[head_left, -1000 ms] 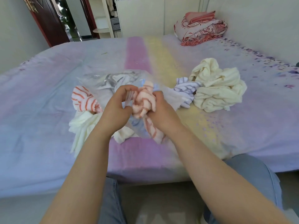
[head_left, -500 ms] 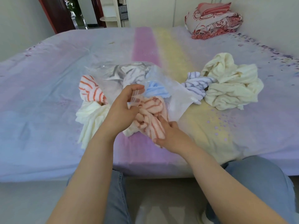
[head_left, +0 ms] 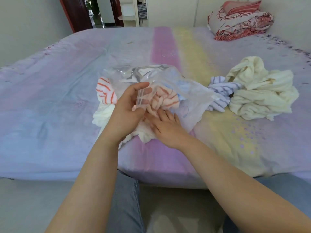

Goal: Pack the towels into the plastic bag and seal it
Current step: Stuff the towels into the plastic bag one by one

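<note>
Right hand (head_left: 165, 127) fingertips hidden under plastic bag (head_left: 193, 91) rim.

Both arms are bare all the way up, with no sleeves in view. The left hand (head_left: 128, 106) and the right hand (head_left: 165, 126) wear no gloves, rings or watches. The nails that show on the right hand are short and plain. The legs are in soft grey-blue denim jeans (head_left: 126, 204), one leg under each arm.
</note>
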{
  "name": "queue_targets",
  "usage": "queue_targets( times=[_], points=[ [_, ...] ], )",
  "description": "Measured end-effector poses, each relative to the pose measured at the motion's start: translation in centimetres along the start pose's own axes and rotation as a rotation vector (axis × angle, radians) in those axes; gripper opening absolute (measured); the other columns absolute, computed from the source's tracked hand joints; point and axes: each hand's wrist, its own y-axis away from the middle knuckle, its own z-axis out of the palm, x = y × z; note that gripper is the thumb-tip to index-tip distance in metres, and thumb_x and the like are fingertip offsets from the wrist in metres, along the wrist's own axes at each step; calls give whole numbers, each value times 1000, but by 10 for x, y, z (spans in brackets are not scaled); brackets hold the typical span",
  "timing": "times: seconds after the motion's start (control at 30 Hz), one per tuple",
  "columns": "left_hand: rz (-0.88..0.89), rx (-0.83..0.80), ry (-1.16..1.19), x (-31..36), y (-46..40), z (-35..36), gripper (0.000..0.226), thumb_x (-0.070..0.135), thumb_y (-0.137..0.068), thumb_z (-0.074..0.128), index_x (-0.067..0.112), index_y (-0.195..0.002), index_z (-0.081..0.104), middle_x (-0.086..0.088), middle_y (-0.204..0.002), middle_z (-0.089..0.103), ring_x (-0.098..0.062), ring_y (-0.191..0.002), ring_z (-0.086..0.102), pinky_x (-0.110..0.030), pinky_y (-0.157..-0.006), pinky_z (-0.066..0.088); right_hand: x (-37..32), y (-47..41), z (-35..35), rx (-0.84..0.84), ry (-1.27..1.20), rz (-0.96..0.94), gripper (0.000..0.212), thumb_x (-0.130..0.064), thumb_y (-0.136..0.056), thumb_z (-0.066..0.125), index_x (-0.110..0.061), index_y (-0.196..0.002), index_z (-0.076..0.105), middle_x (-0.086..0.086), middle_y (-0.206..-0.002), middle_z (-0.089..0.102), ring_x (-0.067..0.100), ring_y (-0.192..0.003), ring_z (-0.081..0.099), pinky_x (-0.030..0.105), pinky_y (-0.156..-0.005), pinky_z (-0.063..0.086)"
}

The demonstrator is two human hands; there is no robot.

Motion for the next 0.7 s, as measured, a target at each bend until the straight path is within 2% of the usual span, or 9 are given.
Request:
queue_targets(
  times=[0.13,0.2,0.33,0.43,0.5,0.53,0.6,0.63,0.7],
  points=[
    [-7,56,86,4,-2,-5,68,-8,-69,42,21,-130,49,2,-127,63,-11,-102,61,-17,-66,46,-2,-72,-6,-108,67,80,49,-40,-102,19,-38,-150,10,7,-162,-1,35,-147,-1,51,-119,3],
    [-11,72,114,8,-5,-8,69,-9,-67,42,19,-130,49,1,-127,64,-14,-97,61,-16,-60,43,0,-113,-6,-153,68,101,50,-37,-101,23,-33,-150,14,7,-162,-2,36,-147,3,50,-119,8],
    [-19,87,85,12,-10,-12,72,-20,-71,38,21,-128,50,4,-126,64,-10,-100,60,-19,-63,45,8,-157,-5,-144,-93,68,44,-36,-97,37,-29,-140,35,6,-159,15,32,-146,15,49,-116,22],
    [-7,91,26,15,-12,-11,70,-21,-74,37,19,-129,49,2,-128,60,-11,-112,58,-15,-68,46,2,-141,-13,-121,-192,18,28,-23,-99,36,-22,-121,55,13,-143,38,33,-132,35,46,-107,33],
    [4,91,-29,16,-13,-6,70,-21,-75,37,21,-129,47,2,-130,58,-10,-113,57,-13,-72,47,-3,-106,-16,1,-345,-29,27,-13,-99,37,-24,-90,59,4,-112,53,17,-102,49,33,-89,40],
    [13,94,-64,15,-12,-3,70,-21,-75,37,22,-129,47,2,-131,58,-9,-111,56,-13,-78,46,-5,-80,-18,77,-421,-52,30,-11,-99,38,-28,-89,62,-4,-107,57,8,-96,49,26,-84,40],
    [15,104,-124,12,-10,2,71,-19,-74,38,26,-129,46,5,-131,57,-7,-106,56,-10,-82,45,-3,-25,-18,269,-491,-85,32,-8,-95,41,-22,-107,68,-12,-112,63,3,-99,55,20,-86,43],
    [10,112,-152,10,-9,5,72,-18,-74,38,27,-130,46,7,-131,56,-6,-105,56,-9,-80,45,3,2,-16,404,-515,-104,32,-7,-92,43,-19,-106,69,-13,-107,65,6,-96,60,18,-84,45],
    [-2,139,-198,6,-7,9,73,-16,-74,37,30,-130,46,12,-131,55,-6,-106,56,-7,-76,44,21,37,-11,759,-614,-57,28,-8,-85,43,-20,-92,68,-11,-90,64,13,-79,63,22,-72,49]
  ],
)
